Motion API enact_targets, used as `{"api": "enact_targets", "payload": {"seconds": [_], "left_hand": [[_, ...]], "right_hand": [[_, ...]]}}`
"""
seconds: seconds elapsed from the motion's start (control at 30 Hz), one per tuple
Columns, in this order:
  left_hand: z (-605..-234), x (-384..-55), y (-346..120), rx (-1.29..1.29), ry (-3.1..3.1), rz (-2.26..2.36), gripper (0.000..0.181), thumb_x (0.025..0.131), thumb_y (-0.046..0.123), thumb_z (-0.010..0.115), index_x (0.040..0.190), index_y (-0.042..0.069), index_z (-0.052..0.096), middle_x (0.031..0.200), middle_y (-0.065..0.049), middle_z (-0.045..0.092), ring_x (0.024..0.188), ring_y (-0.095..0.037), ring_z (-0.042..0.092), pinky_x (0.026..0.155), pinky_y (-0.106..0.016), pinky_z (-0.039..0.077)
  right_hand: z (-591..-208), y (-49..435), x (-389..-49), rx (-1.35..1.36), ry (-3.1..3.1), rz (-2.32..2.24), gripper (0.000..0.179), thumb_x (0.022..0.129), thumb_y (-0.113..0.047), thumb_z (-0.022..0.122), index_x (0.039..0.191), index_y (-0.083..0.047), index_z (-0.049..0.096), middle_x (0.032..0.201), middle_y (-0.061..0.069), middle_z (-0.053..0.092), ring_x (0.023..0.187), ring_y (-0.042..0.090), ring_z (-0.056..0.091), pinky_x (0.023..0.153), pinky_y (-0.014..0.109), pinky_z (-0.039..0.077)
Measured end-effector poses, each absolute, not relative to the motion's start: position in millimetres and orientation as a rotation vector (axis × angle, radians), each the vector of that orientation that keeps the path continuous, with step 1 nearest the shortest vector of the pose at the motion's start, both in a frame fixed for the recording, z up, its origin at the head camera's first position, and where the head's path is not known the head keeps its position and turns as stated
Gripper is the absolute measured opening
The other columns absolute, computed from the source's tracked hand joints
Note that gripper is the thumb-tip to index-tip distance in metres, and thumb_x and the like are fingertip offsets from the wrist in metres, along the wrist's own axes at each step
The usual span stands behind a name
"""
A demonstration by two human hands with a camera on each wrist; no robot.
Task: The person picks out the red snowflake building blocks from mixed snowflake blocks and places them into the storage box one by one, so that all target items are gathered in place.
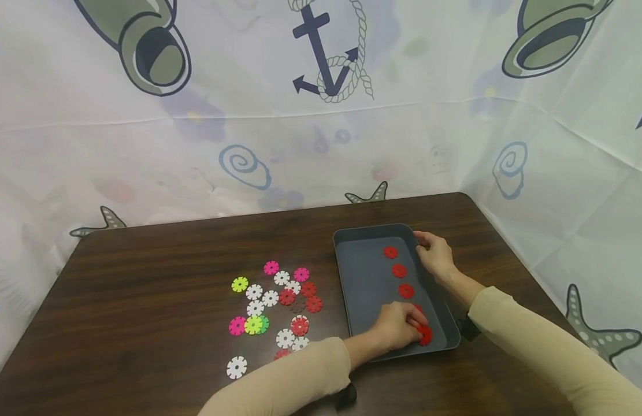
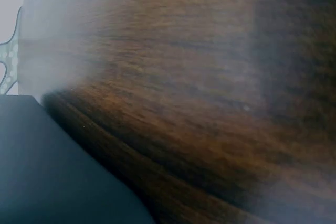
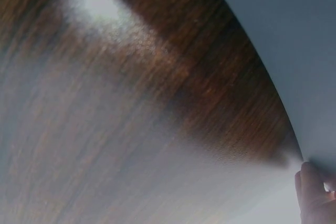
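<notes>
In the head view, a grey rectangular tray (image 1: 362,277) lies on the right of the table. Red notched discs form a line along its right side, among them one red disc (image 1: 399,271) near the middle. My left hand (image 1: 393,328) reaches into the near end, fingertips and thumb pinching a red disc (image 1: 426,336). Another red disc is partly hidden behind its fingers. At the far right, my right hand (image 1: 435,254) grips the tray's rim. The right wrist view catches its fingers (image 3: 311,184) against the tray's edge. My left hand is outside the left wrist view.
Left of the tray, loose notched discs lie scattered and partly overlapping: white (image 1: 237,367), pink (image 1: 271,267), yellow (image 1: 240,284), green, red and brown. My left sleeve (image 1: 294,375) covers part of them. A printed cloth (image 1: 300,156) hangs behind the dark wooden table (image 1: 144,300).
</notes>
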State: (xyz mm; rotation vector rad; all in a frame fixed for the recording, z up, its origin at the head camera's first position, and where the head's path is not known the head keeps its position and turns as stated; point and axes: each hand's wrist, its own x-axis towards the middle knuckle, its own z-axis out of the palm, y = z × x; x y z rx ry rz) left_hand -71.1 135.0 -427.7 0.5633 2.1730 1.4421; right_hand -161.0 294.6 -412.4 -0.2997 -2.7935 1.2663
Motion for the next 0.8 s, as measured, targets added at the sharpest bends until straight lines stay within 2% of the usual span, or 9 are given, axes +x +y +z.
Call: {"api": "enact_targets", "payload": {"seconds": [0.27, 0.8], "left_hand": [[-429.7, -71.9, 138.6, 0.747, 2.367, 1.320, 0.023, 0.071, -0.013, 0.065, 0.081, 0.007, 0.069, 0.069, 0.003, 0.063, 0.061, 0.004, 0.050, 0.057, -0.010, 0.042], [-426.3, -65.9, 137.7, 0.780, 2.483, 1.188, 0.024, 0.071, -0.008, 0.072, 0.086, 0.010, 0.070, 0.076, 0.005, 0.055, 0.069, 0.002, 0.046, 0.063, -0.011, 0.040]], "right_hand": [[-408.6, 295.0, -160.2, -0.295, -2.789, 1.271, 0.040, 0.092, 0.001, 0.046, 0.132, 0.003, 0.050, 0.124, 0.026, 0.056, 0.115, 0.036, 0.051, 0.092, 0.046, 0.042], [-409.6, 294.5, -158.7, -0.296, -2.790, 1.261, 0.041, 0.091, 0.001, 0.046, 0.132, 0.004, 0.049, 0.126, 0.026, 0.055, 0.117, 0.036, 0.051, 0.095, 0.047, 0.042]]}}
